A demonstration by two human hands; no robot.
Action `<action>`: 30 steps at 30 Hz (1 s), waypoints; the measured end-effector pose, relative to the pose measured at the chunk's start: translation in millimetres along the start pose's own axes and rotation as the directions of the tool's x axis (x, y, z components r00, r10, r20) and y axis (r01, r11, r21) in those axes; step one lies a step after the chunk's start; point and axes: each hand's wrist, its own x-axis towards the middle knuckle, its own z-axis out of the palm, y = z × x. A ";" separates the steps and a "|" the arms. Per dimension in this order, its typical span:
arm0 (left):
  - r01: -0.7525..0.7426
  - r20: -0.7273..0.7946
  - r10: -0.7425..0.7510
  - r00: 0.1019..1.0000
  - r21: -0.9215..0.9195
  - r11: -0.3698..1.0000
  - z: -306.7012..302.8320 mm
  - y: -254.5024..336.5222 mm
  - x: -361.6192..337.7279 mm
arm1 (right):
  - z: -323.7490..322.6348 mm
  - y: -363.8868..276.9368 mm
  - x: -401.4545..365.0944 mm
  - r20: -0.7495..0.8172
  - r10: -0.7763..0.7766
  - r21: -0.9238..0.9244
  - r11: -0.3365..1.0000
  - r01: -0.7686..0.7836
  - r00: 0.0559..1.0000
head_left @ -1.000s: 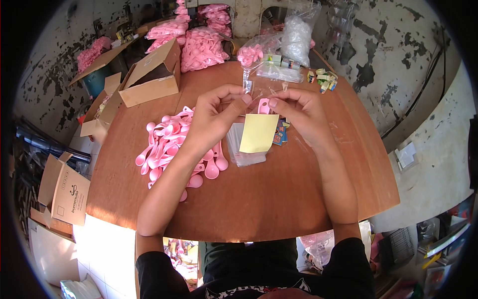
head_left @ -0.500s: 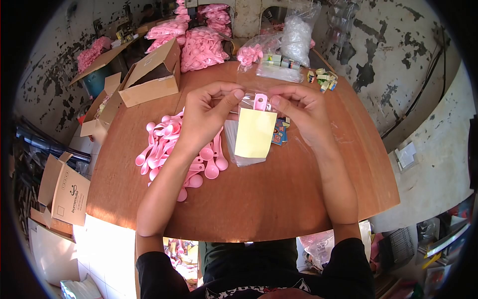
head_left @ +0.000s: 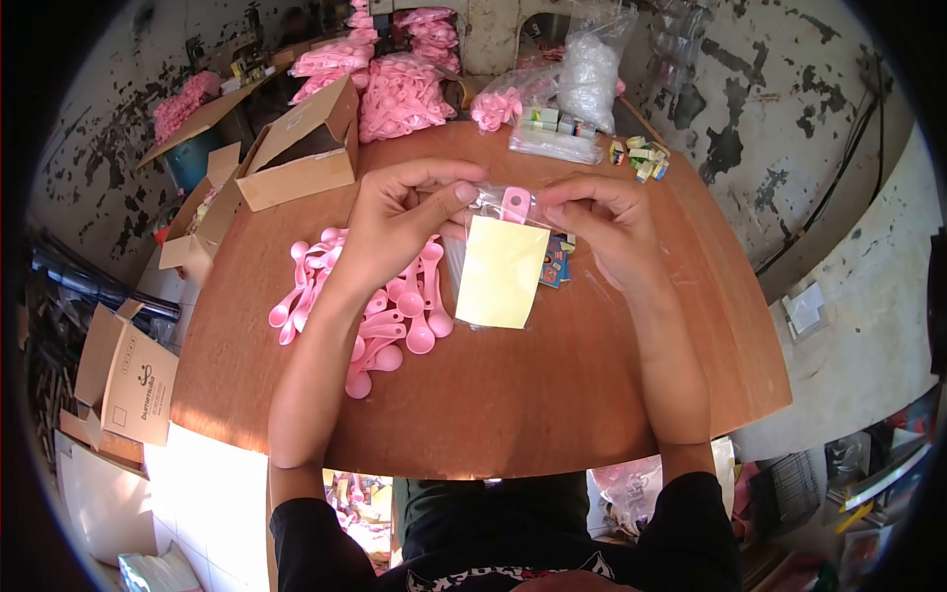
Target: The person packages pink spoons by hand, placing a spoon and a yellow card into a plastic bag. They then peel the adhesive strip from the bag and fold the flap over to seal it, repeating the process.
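Pink handle (head_left: 508,208) partly behind yellow card (head_left: 503,272), clear bag (head_left: 487,200) faint

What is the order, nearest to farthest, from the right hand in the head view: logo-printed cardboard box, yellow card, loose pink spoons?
From the right hand:
1. Yellow card: just to its left.
2. Loose pink spoons: farther left, on the table.
3. Logo-printed cardboard box: far left, beyond the table's edge.

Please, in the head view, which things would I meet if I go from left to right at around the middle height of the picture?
Printed cardboard box, loose pink spoons, yellow card, blue printed cards, right forearm, small white object.
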 end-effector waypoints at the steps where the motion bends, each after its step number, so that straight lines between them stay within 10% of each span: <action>1: -0.011 0.016 0.012 1.000 -0.012 1.000 -1.4 -1.9 0.1 | -1.2 -1.5 -0.5 0.017 0.020 0.007 1.000 -0.020 1.000; 30: -0.024 0.178 0.021 0.984 0.013 1.000 2.1 37.2 -15.3 | 17.4 -38.6 -10.5 0.066 -0.038 0.004 0.999 0.038 0.997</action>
